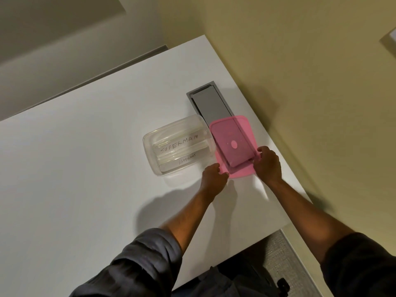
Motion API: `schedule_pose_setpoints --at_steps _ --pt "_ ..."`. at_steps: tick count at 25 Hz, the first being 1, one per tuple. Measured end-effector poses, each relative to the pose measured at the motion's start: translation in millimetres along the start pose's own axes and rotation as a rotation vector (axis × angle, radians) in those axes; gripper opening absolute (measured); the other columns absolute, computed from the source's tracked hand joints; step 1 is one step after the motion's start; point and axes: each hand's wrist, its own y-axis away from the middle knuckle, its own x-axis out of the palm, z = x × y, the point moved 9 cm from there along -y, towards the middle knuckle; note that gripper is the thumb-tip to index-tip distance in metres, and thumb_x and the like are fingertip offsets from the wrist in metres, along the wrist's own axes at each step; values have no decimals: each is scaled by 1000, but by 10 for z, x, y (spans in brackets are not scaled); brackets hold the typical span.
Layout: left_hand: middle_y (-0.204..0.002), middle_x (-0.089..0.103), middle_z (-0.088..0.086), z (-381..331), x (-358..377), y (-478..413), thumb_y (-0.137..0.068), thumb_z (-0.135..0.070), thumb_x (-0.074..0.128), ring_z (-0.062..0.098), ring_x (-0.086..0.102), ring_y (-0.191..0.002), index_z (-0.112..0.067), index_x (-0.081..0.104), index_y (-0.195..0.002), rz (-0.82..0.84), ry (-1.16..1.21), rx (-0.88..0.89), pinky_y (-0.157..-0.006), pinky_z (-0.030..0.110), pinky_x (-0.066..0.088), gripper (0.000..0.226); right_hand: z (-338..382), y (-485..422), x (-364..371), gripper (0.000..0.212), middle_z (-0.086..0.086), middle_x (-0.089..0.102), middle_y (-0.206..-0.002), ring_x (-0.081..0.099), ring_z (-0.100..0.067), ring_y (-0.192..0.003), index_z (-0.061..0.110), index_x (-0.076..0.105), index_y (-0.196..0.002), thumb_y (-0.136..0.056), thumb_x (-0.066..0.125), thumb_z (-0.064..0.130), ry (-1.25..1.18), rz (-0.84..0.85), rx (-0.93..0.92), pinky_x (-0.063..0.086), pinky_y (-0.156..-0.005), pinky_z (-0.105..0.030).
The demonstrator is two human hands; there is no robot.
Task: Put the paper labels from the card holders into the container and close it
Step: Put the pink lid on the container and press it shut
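A clear plastic container (pixel 150 144) stands open on the white table (pixel 75 168). Inside it lie two paper labels in clear card holders, one reading SUPERMAN (pixel 181 143) and one reading ELEPHANT (pixel 187 161). Just to its right a translucent pink lid (pixel 230 138) lies partly over a grey hatch. My left hand (pixel 213 177) grips the lid's near left corner. My right hand (pixel 267 163) grips its near right edge, fingers curled over the rim.
A grey rectangular cable hatch (pixel 211 105) is set into the table behind the lid. The table's right edge (pixel 278 159) runs close beside my right hand, with a yellowish wall beyond. Dark sleeves cover both forearms near the bottom.
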Motion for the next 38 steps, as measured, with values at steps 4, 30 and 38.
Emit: schedule_pose_setpoints --at_steps 4,30,38 --pt "-71 43 -5 -2 15 31 -89 -7 62 15 36 -63 -21 39 -69 -7 59 -38 -57 28 29 34 -58 34 -132 42 -12 75 -101 70 -36 -100 5 67 -132 -90 70 9 -113 -85 38 54 -84 -37" --pt "-98 80 1 -752 -1065 736 -101 -6 59 18 78 -79 -18 67 -111 -377 308 471 -67 36 65 18 1728 489 -690 42 -1 79 -110 77 -20 -92 15 74 -127 -97 73 44 -384 -105 -221 63 -85 -35" --pt "-94 77 14 -142 -1898 502 -98 4 50 27 76 -66 -19 58 -126 -455 643 224 -69 50 66 38 1525 176 -393 26 -6 80 -112 72 -31 -110 13 76 -113 -95 69 31 -302 -52 -152 56 -99 -44"
